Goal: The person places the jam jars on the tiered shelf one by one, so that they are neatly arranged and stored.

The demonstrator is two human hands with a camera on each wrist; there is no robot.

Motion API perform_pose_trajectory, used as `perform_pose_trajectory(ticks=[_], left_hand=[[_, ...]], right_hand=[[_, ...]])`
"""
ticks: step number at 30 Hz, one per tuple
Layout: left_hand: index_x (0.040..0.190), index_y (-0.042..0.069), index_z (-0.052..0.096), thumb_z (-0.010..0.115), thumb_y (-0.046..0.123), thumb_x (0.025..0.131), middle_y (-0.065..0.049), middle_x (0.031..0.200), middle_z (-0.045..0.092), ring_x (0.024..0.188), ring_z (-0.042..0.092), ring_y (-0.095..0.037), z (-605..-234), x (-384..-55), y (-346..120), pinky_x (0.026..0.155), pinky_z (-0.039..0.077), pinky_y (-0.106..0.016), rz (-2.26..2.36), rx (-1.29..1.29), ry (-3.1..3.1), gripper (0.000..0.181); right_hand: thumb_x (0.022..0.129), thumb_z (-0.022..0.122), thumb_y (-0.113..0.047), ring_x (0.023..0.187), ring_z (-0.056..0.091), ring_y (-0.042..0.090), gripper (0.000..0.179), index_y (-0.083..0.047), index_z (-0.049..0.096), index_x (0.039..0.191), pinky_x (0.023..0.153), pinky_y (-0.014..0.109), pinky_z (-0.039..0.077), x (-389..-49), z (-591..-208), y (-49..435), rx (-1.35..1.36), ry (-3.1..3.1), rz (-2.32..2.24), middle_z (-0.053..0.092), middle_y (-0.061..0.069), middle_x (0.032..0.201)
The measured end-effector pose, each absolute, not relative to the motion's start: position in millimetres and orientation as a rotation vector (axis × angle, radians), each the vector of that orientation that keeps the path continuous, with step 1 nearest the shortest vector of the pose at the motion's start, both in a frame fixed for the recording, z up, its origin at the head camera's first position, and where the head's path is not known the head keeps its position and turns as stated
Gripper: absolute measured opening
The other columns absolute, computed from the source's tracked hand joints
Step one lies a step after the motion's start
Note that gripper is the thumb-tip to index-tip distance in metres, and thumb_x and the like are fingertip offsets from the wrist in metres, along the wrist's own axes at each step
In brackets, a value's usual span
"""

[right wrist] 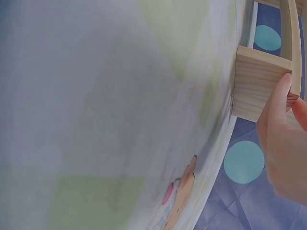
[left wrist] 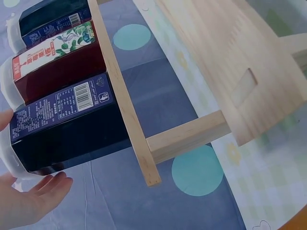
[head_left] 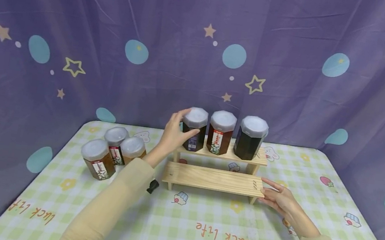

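A two-step wooden shelf (head_left: 213,180) stands on the table, with three lidded jars in a row on its upper step. My left hand (head_left: 171,134) holds the leftmost dark jar (head_left: 194,142) near its lid, thumb in front and fingers at the far left side. The left wrist view shows this jar's blue label (left wrist: 62,103) and its base at the upper plank. Beside it are a red-brown jar (head_left: 221,134) with a white-and-red label and another dark jar (head_left: 249,143). My right hand (head_left: 282,202) pinches the lower step's right end, beside its leg (right wrist: 261,84).
Left of the shelf three more jars stand close together: an amber one (head_left: 98,162), a dark one (head_left: 116,137) behind, and another amber one (head_left: 133,148) partly behind my left arm. A checkered cloth (head_left: 201,208) covers the table; a purple curtain (head_left: 178,18) hangs behind.
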State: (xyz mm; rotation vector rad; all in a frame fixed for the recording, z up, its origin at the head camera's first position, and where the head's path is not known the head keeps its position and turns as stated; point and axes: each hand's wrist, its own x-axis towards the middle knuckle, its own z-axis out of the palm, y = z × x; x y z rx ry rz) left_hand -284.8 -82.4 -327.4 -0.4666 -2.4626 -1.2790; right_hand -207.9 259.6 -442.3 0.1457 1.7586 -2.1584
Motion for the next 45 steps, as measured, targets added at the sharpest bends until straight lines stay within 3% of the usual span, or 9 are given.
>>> perform_pose_trajectory(ticks=[6,18,34,45], left_hand=[[0.131,0.005,0.037,0.069,0.022,0.077,-0.02,0.122,0.041,0.108,0.045,-0.033,-330.1,-277.8,-87.2,0.09,0.039,-0.043,-1.303,-0.492,-2.4,0.065],[0.131,0.007,0.038,0.064,0.022,0.082,-0.018,0.126,0.036,0.114,0.04,-0.032,-335.0,-248.6,-104.5,0.095,0.034,-0.044,-1.382,-0.478,-2.43,0.058],[0.118,0.007,0.053,0.064,0.022,0.081,-0.017,0.127,0.039,0.115,0.039,-0.032,-342.8,-227.6,-131.6,0.096,0.03,-0.051,-1.247,-0.476,-2.49,0.042],[0.117,0.007,0.053,0.061,0.023,0.084,-0.014,0.124,0.044,0.116,0.039,-0.029,-347.5,-217.1,-165.6,0.096,0.032,-0.046,-1.102,-0.472,-2.527,0.038]], right_hand=[[0.089,0.049,0.0,0.082,0.064,0.017,0.062,0.004,0.012,0.139,0.081,0.035,0.047,-208.1,-442.3,259.7,0.143,1.767,-2.15,0.063,0.002,0.091],[0.088,0.049,0.0,0.083,0.064,0.017,0.063,0.004,0.012,0.139,0.08,0.034,0.048,-207.8,-441.0,260.0,0.144,1.745,-2.162,0.064,0.003,0.092],[0.088,0.05,0.0,0.082,0.064,0.017,0.064,0.004,0.012,0.139,0.08,0.034,0.048,-206.8,-440.3,259.8,0.147,1.747,-2.158,0.063,0.003,0.091],[0.088,0.049,0.0,0.082,0.064,0.017,0.064,0.004,0.012,0.139,0.08,0.033,0.048,-207.7,-441.0,259.9,0.148,1.744,-2.158,0.064,0.003,0.091]])
